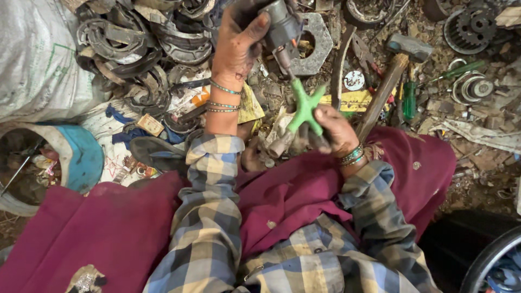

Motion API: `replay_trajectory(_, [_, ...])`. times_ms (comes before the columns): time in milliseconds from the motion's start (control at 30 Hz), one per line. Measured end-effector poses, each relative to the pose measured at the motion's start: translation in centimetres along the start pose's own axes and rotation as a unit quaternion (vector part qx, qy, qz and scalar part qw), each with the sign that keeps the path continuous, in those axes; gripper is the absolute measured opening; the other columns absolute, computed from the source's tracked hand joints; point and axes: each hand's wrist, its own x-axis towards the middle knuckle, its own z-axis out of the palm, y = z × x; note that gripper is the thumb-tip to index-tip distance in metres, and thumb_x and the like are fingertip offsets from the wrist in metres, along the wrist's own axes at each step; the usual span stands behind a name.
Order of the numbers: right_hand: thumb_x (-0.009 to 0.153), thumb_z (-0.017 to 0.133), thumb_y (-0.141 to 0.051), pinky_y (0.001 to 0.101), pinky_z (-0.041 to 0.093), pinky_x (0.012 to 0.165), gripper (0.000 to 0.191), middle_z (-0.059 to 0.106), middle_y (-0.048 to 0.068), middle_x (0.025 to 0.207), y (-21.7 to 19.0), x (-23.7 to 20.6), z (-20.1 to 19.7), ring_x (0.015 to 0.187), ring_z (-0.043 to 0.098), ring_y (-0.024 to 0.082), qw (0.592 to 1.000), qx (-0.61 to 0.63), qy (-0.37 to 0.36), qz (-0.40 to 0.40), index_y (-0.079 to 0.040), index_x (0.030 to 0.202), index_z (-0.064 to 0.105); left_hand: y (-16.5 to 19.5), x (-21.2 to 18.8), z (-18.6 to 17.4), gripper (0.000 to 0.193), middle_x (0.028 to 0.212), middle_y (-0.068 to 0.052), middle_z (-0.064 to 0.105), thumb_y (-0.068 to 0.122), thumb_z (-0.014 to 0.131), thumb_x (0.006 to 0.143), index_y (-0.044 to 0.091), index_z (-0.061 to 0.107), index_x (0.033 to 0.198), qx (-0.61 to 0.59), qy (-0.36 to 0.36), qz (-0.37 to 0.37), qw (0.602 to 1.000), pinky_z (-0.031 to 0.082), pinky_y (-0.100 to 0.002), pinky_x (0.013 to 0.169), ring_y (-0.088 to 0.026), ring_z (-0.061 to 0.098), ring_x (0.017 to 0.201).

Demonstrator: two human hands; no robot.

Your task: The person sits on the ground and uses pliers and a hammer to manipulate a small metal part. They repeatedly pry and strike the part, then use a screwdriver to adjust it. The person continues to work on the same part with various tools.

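**Hands clamped on a small motor part and a green cross tool**

Fingers of the left hand (236, 46) are wrapped around a grey metal part (281, 24), held raised above the lap. A green cross-shaped tool (305, 107) is gripped by the right hand (332, 127), its upper arm meeting the shaft below the part. Just beyond, a hammer (393, 70) and a green-handled screwdriver (409, 99) are laid on littered ground. Curved brake shoes (135, 49) are heaped at the left beside a blue bucket (81, 157).
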Motion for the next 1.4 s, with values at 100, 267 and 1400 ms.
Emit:
replay_trajectory(100, [0.105,0.064,-0.033,0.0207,0.034,0.035,0.035,0.071,0.012,0.079,-0.5,0.4,1.0,0.040,0.046,0.007,0.992,-0.094,0.055,-0.068,0.001,0.111,0.066,0.4,0.4,0.3,0.038,0.113,-0.008,0.073,0.019,0.086,0.094,0.000,0.068,0.120,-0.042,-0.080,0.026,0.996,0.058,-0.036,0.094,-0.019,0.070,0.101])
replay_trajectory(267, [0.104,0.065,-0.027,0.0206,0.032,0.041,0.027,0.069,0.006,0.080,-0.7,1.1,3.3,0.046,0.046,0.005,0.964,-0.195,0.128,-0.129,0.000,0.106,0.067,1.1,0.9,0.1,0.030,0.110,-0.006,0.072,0.018,0.084,0.098,0.000,0.069,0.116,-0.042,-0.082,0.043,0.995,0.057,-0.033,0.090,-0.016,0.067,0.101])
replay_trajectory(1400, [0.101,0.067,-0.033,0.0186,0.035,0.050,0.057,0.046,0.002,0.080,-0.7,-0.9,4.5,0.080,0.044,0.015,0.991,0.070,-0.072,-0.092,-0.002,0.143,0.045,-0.5,-0.9,6.1,0.039,0.108,-0.010,0.071,0.028,0.082,0.097,0.001,0.068,0.121,-0.097,-0.141,-0.073,0.983,0.062,-0.035,0.082,-0.023,0.074,0.092])
